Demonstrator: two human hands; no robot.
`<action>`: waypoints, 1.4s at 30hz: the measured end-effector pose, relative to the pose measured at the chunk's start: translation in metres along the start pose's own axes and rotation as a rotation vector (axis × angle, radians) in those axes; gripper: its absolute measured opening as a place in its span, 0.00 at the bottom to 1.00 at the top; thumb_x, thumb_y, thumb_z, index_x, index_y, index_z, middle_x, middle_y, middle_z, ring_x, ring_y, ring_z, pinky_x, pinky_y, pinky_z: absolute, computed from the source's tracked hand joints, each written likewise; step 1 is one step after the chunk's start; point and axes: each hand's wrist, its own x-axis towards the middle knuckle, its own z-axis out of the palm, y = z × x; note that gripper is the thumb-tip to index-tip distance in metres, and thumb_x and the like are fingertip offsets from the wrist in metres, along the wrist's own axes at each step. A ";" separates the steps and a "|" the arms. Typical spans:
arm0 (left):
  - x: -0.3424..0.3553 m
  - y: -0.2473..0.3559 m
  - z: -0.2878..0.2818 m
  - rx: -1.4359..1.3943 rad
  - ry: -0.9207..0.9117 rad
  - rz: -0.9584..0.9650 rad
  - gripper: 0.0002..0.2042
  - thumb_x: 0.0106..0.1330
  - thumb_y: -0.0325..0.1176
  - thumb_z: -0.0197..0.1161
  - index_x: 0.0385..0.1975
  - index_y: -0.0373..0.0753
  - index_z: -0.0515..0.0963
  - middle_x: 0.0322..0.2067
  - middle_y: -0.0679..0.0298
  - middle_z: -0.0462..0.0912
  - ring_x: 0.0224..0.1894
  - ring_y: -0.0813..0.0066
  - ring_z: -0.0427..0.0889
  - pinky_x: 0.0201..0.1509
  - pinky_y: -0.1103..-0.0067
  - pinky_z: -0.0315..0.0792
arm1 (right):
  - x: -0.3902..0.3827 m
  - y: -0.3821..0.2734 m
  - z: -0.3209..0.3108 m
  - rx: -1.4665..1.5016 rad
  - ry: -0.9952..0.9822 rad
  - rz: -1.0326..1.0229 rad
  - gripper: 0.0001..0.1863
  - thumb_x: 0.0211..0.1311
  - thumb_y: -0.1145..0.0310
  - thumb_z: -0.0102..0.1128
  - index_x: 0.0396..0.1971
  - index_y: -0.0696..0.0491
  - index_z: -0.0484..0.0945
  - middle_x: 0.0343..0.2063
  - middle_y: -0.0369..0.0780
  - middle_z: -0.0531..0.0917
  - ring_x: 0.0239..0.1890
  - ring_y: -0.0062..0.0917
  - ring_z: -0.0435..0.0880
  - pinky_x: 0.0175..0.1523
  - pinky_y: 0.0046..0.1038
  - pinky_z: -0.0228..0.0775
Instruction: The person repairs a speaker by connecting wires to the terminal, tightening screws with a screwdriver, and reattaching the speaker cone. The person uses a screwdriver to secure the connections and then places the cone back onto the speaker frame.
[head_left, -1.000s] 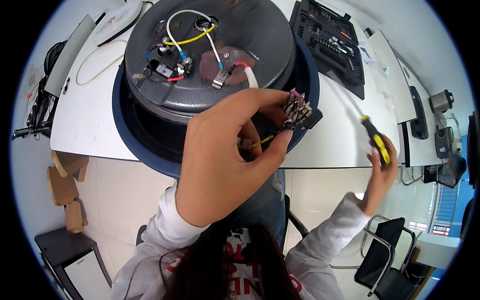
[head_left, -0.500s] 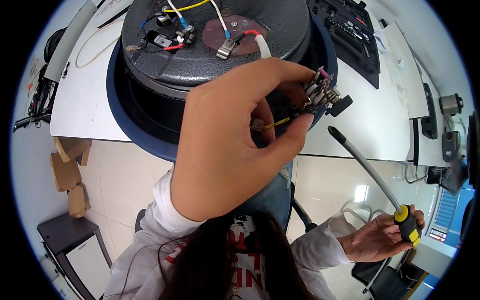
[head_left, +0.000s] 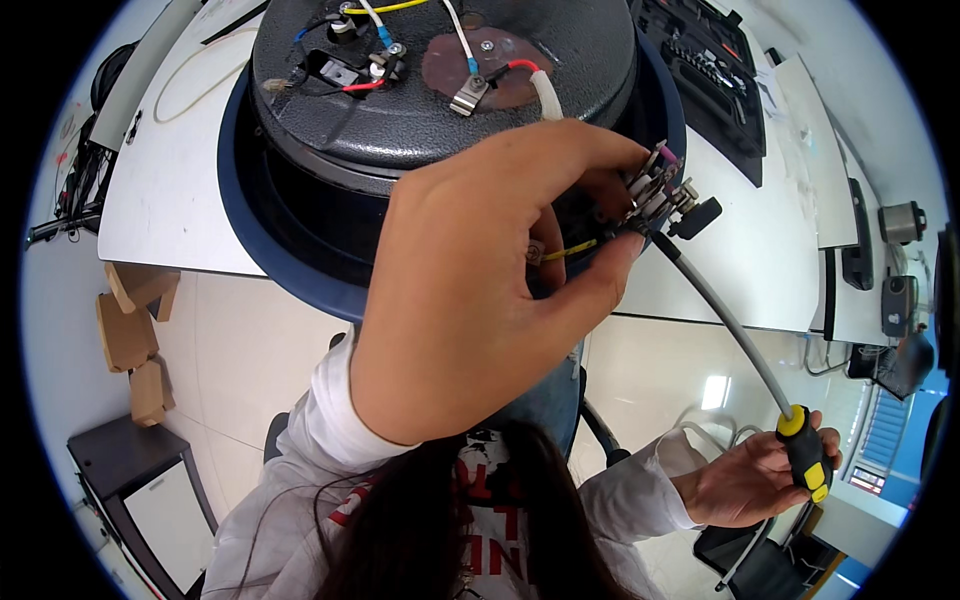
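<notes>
My left hand (head_left: pixel 470 280) is closed on a small metal switch assembly (head_left: pixel 662 188) with a pink part and a black knob, pinched near the right rim of a dark blue basin (head_left: pixel 262 258). A yellow wire (head_left: pixel 570 250) runs under my fingers. In my right hand (head_left: pixel 745 480) is a black-and-yellow screwdriver (head_left: pixel 805 458); its tip reaches the underside of the assembly beside my left thumb, though whether it touches is unclear. A round dark metal housing (head_left: pixel 350 140) sits in the basin, with screw terminals, white, red, blue and yellow wires on top.
An open black tool case (head_left: pixel 700 110) lies on the white table (head_left: pixel 170 200) at the right rear. Cardboard boxes (head_left: pixel 130 330) and a dark cabinet (head_left: pixel 125 465) are on the floor at left. A steel pot (head_left: pixel 900 222) stands far right, a black chair below.
The screwdriver has turned tip-up and moved toward the assembly in my left hand. My left hand and the assembly have shifted rightward in view; the housing appears higher.
</notes>
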 end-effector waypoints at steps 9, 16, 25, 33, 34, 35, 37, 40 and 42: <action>-0.001 0.000 0.001 -0.007 0.019 0.010 0.17 0.45 0.20 0.64 0.39 0.34 0.76 0.28 0.64 0.81 0.19 0.85 0.69 0.25 0.88 0.62 | 0.001 -0.006 -0.007 0.154 -0.123 0.048 0.28 0.50 0.70 0.64 0.48 0.48 0.58 0.44 0.36 0.65 0.50 0.41 0.72 0.54 0.43 0.71; -0.001 -0.002 0.003 0.017 0.043 0.023 0.17 0.45 0.20 0.65 0.39 0.35 0.77 0.28 0.64 0.81 0.19 0.85 0.69 0.25 0.87 0.63 | 0.000 -0.009 -0.006 0.227 -0.272 0.027 0.25 0.52 0.73 0.61 0.48 0.50 0.59 0.44 0.37 0.66 0.56 0.43 0.68 0.59 0.47 0.64; -0.004 -0.006 0.006 0.049 0.053 0.056 0.19 0.45 0.17 0.64 0.41 0.38 0.79 0.27 0.63 0.81 0.18 0.84 0.71 0.25 0.87 0.64 | -0.012 -0.018 0.004 -0.514 0.045 -0.225 0.35 0.53 0.58 0.63 0.56 0.54 0.57 0.52 0.43 0.69 0.57 0.41 0.67 0.63 0.42 0.59; -0.003 -0.003 0.005 -0.051 -0.070 0.042 0.17 0.47 0.17 0.64 0.38 0.39 0.81 0.27 0.63 0.82 0.23 0.81 0.77 0.26 0.87 0.68 | -0.021 -0.018 0.004 -1.019 -0.098 -0.342 0.27 0.51 0.50 0.62 0.42 0.50 0.62 0.32 0.46 0.79 0.35 0.35 0.80 0.45 0.34 0.75; -0.002 -0.002 0.006 -0.053 -0.080 0.032 0.16 0.47 0.17 0.64 0.38 0.39 0.81 0.28 0.63 0.82 0.24 0.80 0.77 0.26 0.87 0.68 | -0.023 -0.013 0.005 -1.055 -0.165 -0.392 0.23 0.53 0.52 0.60 0.40 0.49 0.61 0.29 0.46 0.79 0.29 0.32 0.82 0.40 0.32 0.79; -0.002 -0.002 0.005 -0.022 -0.042 0.020 0.16 0.48 0.17 0.64 0.38 0.39 0.81 0.27 0.63 0.82 0.24 0.80 0.77 0.26 0.87 0.68 | -0.023 -0.015 0.006 -1.022 -0.166 -0.391 0.24 0.52 0.52 0.61 0.40 0.49 0.61 0.29 0.45 0.79 0.31 0.31 0.82 0.41 0.32 0.79; -0.002 -0.004 0.004 0.022 -0.007 0.032 0.16 0.47 0.17 0.63 0.38 0.39 0.80 0.27 0.63 0.82 0.24 0.79 0.77 0.26 0.86 0.68 | -0.021 -0.017 0.006 -0.961 -0.122 -0.363 0.26 0.50 0.51 0.63 0.41 0.48 0.61 0.30 0.44 0.79 0.34 0.30 0.81 0.42 0.32 0.78; -0.001 -0.004 0.005 0.042 -0.030 0.031 0.17 0.47 0.17 0.63 0.39 0.39 0.80 0.27 0.63 0.82 0.25 0.79 0.77 0.27 0.85 0.68 | -0.021 -0.021 -0.002 -0.893 0.034 -0.269 0.28 0.47 0.49 0.65 0.41 0.47 0.61 0.30 0.42 0.77 0.36 0.30 0.80 0.44 0.31 0.78; -0.002 -0.004 0.006 0.049 -0.011 0.024 0.17 0.47 0.17 0.64 0.39 0.39 0.80 0.27 0.63 0.82 0.25 0.79 0.77 0.27 0.85 0.68 | -0.022 -0.024 -0.007 -0.838 0.009 -0.235 0.28 0.47 0.50 0.66 0.40 0.46 0.61 0.30 0.41 0.77 0.36 0.30 0.80 0.44 0.32 0.78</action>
